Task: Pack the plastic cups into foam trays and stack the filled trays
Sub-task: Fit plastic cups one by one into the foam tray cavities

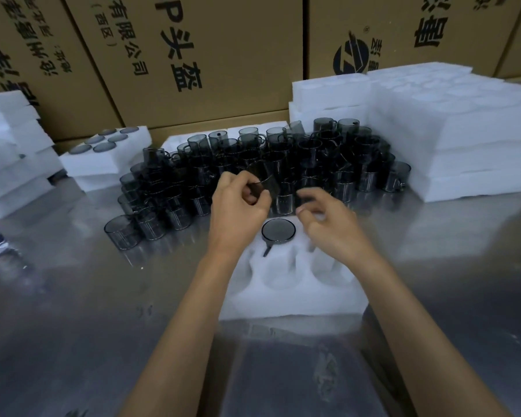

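A white foam tray (292,299) with round pockets lies on the metal table in front of me. One dark smoky plastic cup (278,230) sits in its back middle pocket, handle pointing toward me. My left hand (238,206) holds another smoky cup (263,179) by its handle, tilted, above the tray's back edge. My right hand (325,219) hovers blurred over the tray's back right, fingers curled; whether it holds something I cannot tell. A large heap of loose cups (253,170) stands behind the tray.
Filled foam trays (109,158) are stacked at the back left, more foam (9,152) at the far left edge. Tall stacks of foam trays without cups (451,130) rise at the right. Cardboard boxes (199,55) wall the back. The table (103,311) is shiny metal.
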A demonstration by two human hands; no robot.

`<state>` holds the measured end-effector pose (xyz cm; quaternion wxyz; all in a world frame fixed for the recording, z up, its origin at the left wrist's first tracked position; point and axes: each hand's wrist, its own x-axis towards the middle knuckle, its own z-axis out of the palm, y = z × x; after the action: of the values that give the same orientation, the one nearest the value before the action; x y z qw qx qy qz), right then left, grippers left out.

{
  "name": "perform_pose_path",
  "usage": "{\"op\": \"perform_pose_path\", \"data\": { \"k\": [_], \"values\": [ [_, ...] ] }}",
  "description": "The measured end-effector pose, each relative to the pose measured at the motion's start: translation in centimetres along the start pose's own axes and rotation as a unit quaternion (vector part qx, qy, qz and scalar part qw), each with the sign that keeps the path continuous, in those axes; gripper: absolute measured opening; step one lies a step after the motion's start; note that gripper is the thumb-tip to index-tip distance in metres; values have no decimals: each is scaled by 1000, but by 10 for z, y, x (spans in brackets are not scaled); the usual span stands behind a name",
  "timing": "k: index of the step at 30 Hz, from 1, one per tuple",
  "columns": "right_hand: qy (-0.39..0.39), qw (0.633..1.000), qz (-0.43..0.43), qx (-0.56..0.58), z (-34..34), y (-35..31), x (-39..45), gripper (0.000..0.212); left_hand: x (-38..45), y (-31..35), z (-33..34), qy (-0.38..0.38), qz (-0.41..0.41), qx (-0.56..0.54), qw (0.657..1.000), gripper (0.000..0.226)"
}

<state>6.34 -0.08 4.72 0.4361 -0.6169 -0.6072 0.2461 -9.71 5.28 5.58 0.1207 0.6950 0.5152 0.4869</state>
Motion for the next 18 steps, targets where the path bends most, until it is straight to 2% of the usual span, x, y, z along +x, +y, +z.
{"op": "perform_pose_path", "data": {
  "k": [2, 4, 7, 9, 14, 18],
  "values": [
    [20, 998, 3, 52, 2, 1, 2, 47, -5, 12, 2, 7, 20, -32, 999, 10],
    [41, 990, 13, 133, 1, 2, 5, 54, -10, 24, 6, 0, 32, -60, 998, 11],
    [92, 959, 48, 265, -8, 3, 10, 35, -22, 37, 14, -42, 36, -104, 993, 11],
    [97, 934, 87, 332, -15, 4, 14, 26, -30, 42, 19, -84, 40, -124, 988, 14],
    [74, 929, 106, 346, -22, 3, 12, 24, -40, 44, 24, -127, 59, -130, 982, 20],
    [76, 950, 77, 294, -20, 1, 9, 15, -41, 44, 22, -127, 56, -138, 981, 29]
  ]
}}
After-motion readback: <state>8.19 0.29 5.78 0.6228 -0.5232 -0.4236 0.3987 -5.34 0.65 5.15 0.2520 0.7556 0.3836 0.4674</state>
